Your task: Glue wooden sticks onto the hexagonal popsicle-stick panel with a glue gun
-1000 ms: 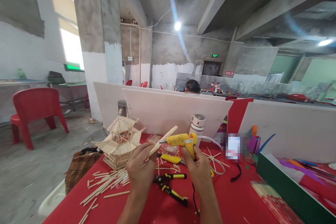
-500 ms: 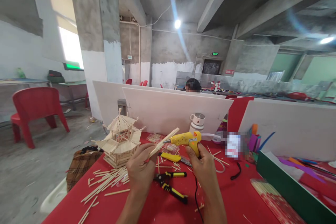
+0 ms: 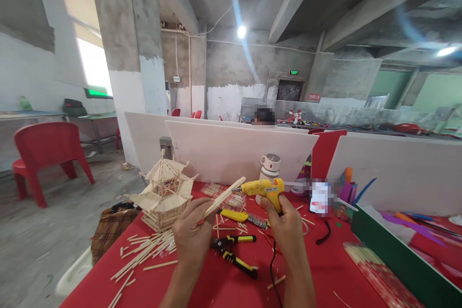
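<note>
- In a bare concrete room, white boards (image 3: 231, 147) stand behind a table with a red cover (image 3: 325, 274).
- The strip of joined sticks (image 3: 223, 198) is over the middle of the table, slanting up and away from the left hand (image 3: 193, 231), which pinches its lower end.
- The right hand (image 3: 288, 225) is wrapped round the grip of the yellow glue gun (image 3: 259, 187). Its nozzle points at the strip's upper part; whether they touch, I cannot tell.
- Done, as far as shows: a stick pavilion (image 3: 166, 202) stands upright with two roof tiers, looking well advanced. The strip is apart from it. Loose sticks (image 3: 142, 256) lie unattached in front of it; how much is left cannot be judged.
- Below the hands, the pliers (image 3: 238, 263) lie with handles spread, and the yellow-handled knife (image 3: 234, 215) lies beyond them. Both would limit a low sweep between the wrists.
- The gun's black cord (image 3: 273, 267) trails toward the near edge beside the right forearm and could snag.
- The pavilion's projecting roof corners sit near the left hand, so room looks tight on that side.
- Behind the gun, a white flask (image 3: 270, 161) stands close to the boards. To the right, red cover shows between the forearm and the green box (image 3: 400, 257), with a packet of sticks (image 3: 375, 269) beside the box.
</note>
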Available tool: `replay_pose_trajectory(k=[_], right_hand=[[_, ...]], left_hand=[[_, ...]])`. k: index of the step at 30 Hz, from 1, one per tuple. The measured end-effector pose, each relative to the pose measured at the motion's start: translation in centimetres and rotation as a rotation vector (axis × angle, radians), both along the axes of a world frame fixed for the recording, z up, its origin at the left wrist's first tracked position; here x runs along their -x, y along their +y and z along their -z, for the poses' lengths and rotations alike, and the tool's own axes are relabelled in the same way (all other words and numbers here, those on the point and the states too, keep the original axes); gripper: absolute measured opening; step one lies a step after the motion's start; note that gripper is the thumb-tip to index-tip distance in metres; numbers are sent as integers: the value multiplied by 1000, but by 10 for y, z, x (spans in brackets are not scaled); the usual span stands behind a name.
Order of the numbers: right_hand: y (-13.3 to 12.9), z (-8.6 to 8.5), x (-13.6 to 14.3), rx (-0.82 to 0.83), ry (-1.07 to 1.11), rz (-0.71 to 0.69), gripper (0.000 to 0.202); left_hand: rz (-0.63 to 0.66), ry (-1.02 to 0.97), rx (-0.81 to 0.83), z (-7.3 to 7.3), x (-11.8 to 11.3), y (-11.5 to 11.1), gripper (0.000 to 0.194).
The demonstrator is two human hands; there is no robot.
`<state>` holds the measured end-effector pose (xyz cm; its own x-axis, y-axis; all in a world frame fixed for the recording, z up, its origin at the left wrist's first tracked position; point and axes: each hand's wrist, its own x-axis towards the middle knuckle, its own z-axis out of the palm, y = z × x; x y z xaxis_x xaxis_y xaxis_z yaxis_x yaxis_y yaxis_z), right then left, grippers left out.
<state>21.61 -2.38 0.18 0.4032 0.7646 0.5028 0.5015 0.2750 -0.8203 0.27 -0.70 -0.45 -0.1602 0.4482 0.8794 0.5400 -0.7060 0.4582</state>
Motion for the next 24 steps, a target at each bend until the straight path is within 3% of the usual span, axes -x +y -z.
replay_pose_trajectory(k=[11, 24], right_hand=[[3, 2, -7, -41, -49, 78, 53], [-3, -4, 19, -21, 27, -167, 45]], left_hand=[[9, 26, -31, -3, 3, -3, 11], [-9, -12, -5, 0, 3, -1, 9]])
